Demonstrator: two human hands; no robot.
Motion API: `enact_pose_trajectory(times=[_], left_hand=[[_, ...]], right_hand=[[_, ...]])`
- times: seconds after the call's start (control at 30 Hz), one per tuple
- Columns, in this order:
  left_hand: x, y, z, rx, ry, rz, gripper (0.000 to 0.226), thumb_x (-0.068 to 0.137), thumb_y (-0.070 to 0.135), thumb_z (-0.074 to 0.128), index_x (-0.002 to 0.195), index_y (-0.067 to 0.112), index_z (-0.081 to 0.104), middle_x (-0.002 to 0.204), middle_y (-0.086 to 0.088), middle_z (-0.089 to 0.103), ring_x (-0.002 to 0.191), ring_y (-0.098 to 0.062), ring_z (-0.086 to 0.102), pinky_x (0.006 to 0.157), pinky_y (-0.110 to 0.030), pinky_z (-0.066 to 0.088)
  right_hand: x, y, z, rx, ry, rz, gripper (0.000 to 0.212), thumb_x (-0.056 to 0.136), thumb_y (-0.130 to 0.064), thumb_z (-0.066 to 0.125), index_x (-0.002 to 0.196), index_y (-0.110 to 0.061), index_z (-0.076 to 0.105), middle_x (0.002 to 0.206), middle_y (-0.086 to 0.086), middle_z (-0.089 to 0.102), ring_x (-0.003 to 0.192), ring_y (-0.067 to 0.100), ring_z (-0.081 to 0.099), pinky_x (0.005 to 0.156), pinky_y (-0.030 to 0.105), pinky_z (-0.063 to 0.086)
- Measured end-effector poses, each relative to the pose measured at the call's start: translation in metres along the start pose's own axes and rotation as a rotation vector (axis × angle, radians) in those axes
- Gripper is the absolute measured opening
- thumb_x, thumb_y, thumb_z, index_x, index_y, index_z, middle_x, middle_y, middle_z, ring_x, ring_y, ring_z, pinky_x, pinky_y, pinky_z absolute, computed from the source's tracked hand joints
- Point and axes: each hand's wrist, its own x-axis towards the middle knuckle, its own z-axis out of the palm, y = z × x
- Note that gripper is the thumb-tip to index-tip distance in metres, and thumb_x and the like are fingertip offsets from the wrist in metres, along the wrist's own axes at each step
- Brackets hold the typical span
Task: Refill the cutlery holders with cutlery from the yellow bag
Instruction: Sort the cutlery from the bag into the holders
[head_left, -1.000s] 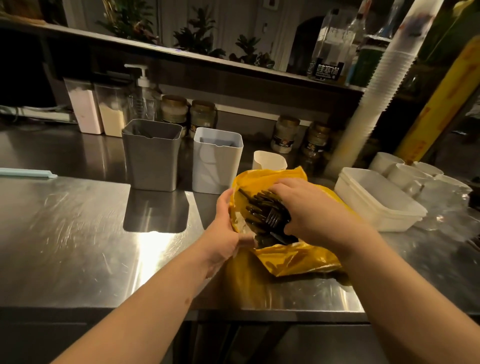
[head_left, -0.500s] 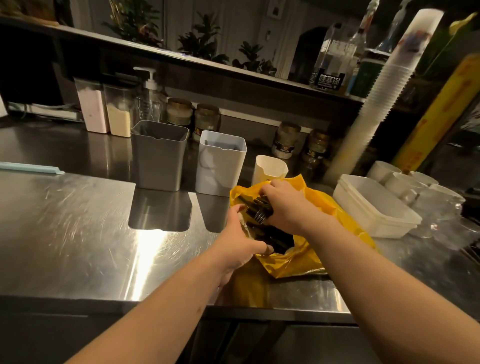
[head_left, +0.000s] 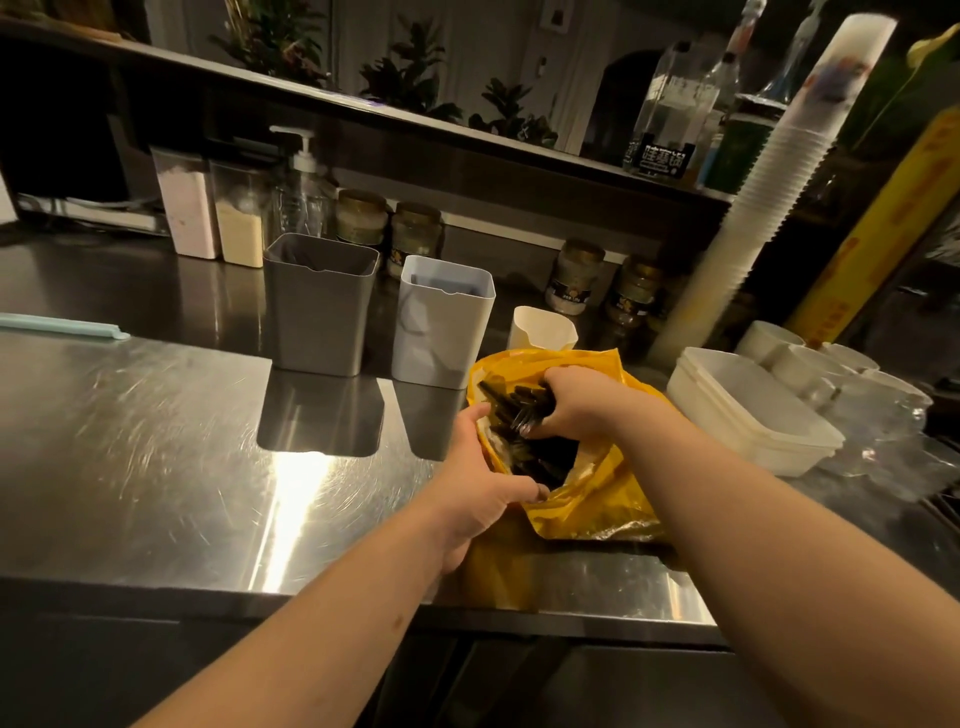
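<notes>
The yellow bag (head_left: 597, 499) is hiding most of the dark cutlery (head_left: 519, 410), and dim light is blurring the single pieces. The right hand (head_left: 576, 402) is gripping a bundle at the bag's mouth, while the left hand (head_left: 478, 488) is gripping the near rim. A grey holder (head_left: 319, 306) and a white holder (head_left: 441, 322) are standing beyond the left hand. The bundle is slanting up and left, towards the holders.

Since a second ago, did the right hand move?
Yes. The right hand, holding black cutlery, shifted left, nearer the white holder.
</notes>
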Motion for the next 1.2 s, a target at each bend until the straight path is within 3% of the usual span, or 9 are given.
enact_pose_trajectory(times=[0.17, 0.3, 0.43, 0.53, 0.67, 0.8, 1.0, 1.13, 1.2], left_hand=[[0.002, 0.0, 0.0, 0.008, 0.028, 0.005, 0.102, 0.083, 0.004, 0.079, 0.149, 0.043, 0.013, 0.133, 0.006, 0.036, 0.12, -0.02, 0.043, 0.106, -0.04, 0.042], [0.004, -0.003, 0.0, -0.03, 0.032, 0.004, 0.105, 0.082, 0.003, 0.08, 0.151, 0.043, 0.012, 0.137, 0.004, 0.037, 0.121, -0.02, 0.044, 0.101, -0.036, 0.043], [0.005, -0.003, 0.001, -0.073, 0.043, 0.003, 0.105, 0.082, 0.003, 0.08, 0.151, 0.042, 0.013, 0.137, 0.006, 0.037, 0.12, -0.015, 0.04, 0.109, -0.038, 0.037], [0.008, -0.002, 0.003, -0.121, 0.033, -0.01, 0.106, 0.078, 0.004, 0.083, 0.147, 0.048, 0.015, 0.137, 0.005, 0.044, 0.123, -0.019, 0.047, 0.115, -0.046, 0.039], [0.02, 0.004, 0.01, -0.239, -0.038, -0.021, 0.111, 0.075, -0.004, 0.081, 0.146, 0.054, 0.017, 0.139, 0.0, 0.047, 0.127, -0.026, 0.049, 0.116, -0.052, 0.037], [0.034, 0.013, 0.017, -0.338, -0.06, -0.018, 0.101, 0.081, -0.013, 0.072, 0.143, 0.048, 0.02, 0.134, -0.004, 0.051, 0.125, -0.03, 0.054, 0.113, -0.052, 0.042], [0.049, 0.018, 0.015, -0.342, -0.071, -0.042, 0.103, 0.071, -0.001, 0.077, 0.142, 0.051, 0.026, 0.134, -0.012, 0.055, 0.123, -0.037, 0.059, 0.11, -0.055, 0.043], [0.054, 0.019, 0.013, -0.331, -0.072, -0.038, 0.096, 0.081, -0.007, 0.073, 0.145, 0.048, 0.027, 0.135, -0.009, 0.051, 0.123, -0.036, 0.056, 0.11, -0.056, 0.044], [0.053, 0.019, 0.013, -0.327, -0.073, -0.042, 0.091, 0.085, -0.009, 0.069, 0.146, 0.044, 0.026, 0.129, -0.006, 0.051, 0.12, -0.035, 0.056, 0.106, -0.054, 0.048]], right_hand=[[0.005, -0.012, 0.003, -0.054, -0.059, -0.116, 0.049, 0.088, -0.035, 0.074, 0.13, -0.029, 0.05, 0.126, 0.0, 0.059, 0.106, 0.02, 0.058, 0.086, 0.028, 0.054], [0.002, -0.006, 0.012, -0.077, -0.123, -0.078, 0.078, 0.084, -0.051, 0.075, 0.147, -0.028, 0.036, 0.144, 0.002, 0.045, 0.13, 0.028, 0.047, 0.106, 0.041, 0.046], [0.007, -0.002, 0.015, -0.107, 0.015, -0.097, 0.048, 0.091, -0.023, 0.072, 0.134, -0.023, 0.052, 0.128, 0.003, 0.058, 0.111, 0.022, 0.056, 0.094, 0.032, 0.05], [0.01, 0.004, 0.017, -0.118, 0.093, -0.073, 0.038, 0.09, -0.019, 0.071, 0.127, -0.022, 0.06, 0.118, 0.001, 0.062, 0.103, 0.02, 0.057, 0.091, 0.03, 0.052], [0.011, 0.017, 0.011, -0.177, 0.119, -0.034, 0.049, 0.093, -0.033, 0.068, 0.14, -0.023, 0.055, 0.141, 0.006, 0.047, 0.136, 0.031, 0.037, 0.113, 0.044, 0.037], [0.012, 0.023, -0.005, -0.011, 0.094, -0.072, 0.043, 0.096, -0.029, 0.066, 0.137, -0.02, 0.055, 0.134, 0.004, 0.058, 0.122, 0.024, 0.053, 0.098, 0.032, 0.047], [0.013, 0.024, -0.034, 0.339, 0.112, -0.155, 0.047, 0.099, -0.016, 0.061, 0.143, -0.023, 0.046, 0.138, 0.003, 0.054, 0.126, 0.024, 0.052, 0.093, 0.03, 0.045], [0.015, 0.03, -0.035, 0.572, 0.257, -0.22, 0.026, 0.097, -0.01, 0.062, 0.117, -0.023, 0.053, 0.106, 0.0, 0.065, 0.105, 0.02, 0.065, 0.09, 0.038, 0.057], [0.016, 0.028, -0.034, 0.673, 0.332, -0.248, 0.021, 0.099, -0.011, 0.059, 0.118, -0.015, 0.049, 0.098, 0.005, 0.066, 0.09, 0.018, 0.07, 0.08, 0.04, 0.062]])
